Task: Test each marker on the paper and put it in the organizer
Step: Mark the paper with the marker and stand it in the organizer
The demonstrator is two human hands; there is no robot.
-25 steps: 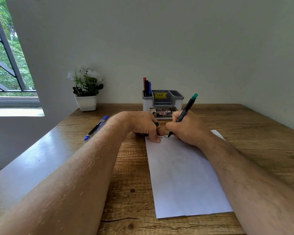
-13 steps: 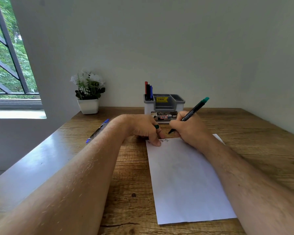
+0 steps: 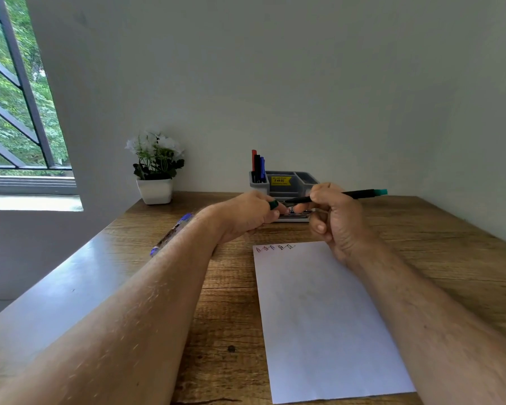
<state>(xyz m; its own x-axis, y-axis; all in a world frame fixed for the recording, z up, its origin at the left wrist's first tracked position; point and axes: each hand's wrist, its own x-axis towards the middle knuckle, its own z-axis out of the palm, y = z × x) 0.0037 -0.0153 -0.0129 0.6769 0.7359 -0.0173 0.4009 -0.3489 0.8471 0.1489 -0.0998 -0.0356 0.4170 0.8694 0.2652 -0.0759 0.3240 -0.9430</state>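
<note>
My right hand (image 3: 338,217) grips a black marker with a green end (image 3: 362,193), held level above the desk with its tip pointing left. My left hand (image 3: 249,214) pinches the marker's green cap (image 3: 273,204), right at the tip. Both hands are raised above the top edge of the white paper (image 3: 322,317), which carries several small scribbles (image 3: 275,247) along that edge. Behind the hands stands the grey organizer (image 3: 287,181), with a red, a black and a blue marker (image 3: 257,166) upright in its left compartment.
A blue pen (image 3: 173,233) lies on the wooden desk (image 3: 435,244) left of my left forearm. A white pot with a flowering plant (image 3: 155,171) stands at the back left. A wall closes the back and right; a window is at the left.
My right hand lifted the marker off the paper and turned it level. My left hand left the paper and brought the cap up to the marker's tip.
</note>
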